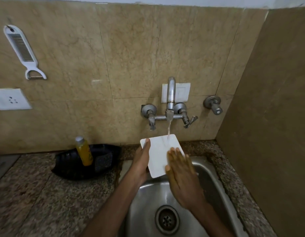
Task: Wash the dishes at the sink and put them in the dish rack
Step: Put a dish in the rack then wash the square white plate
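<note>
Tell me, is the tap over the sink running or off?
Running. A stream of water falls from the tap onto the top edge of the white board.

One head-worn wide-angle view looks forward and down, close above the sink (208,182) at 6 o'clock, with the tap (171,93) and wall at 12 o'clock

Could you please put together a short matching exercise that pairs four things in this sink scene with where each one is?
Things:
1. white board
2. yellow bottle
3. grater
4. drain

Places:
A. hanging on the wall
B. at the bottom of the sink
C. standing in the black tray
D. under the running tap, in the hands

Pairs: 1-D, 2-C, 3-A, 4-B
</note>
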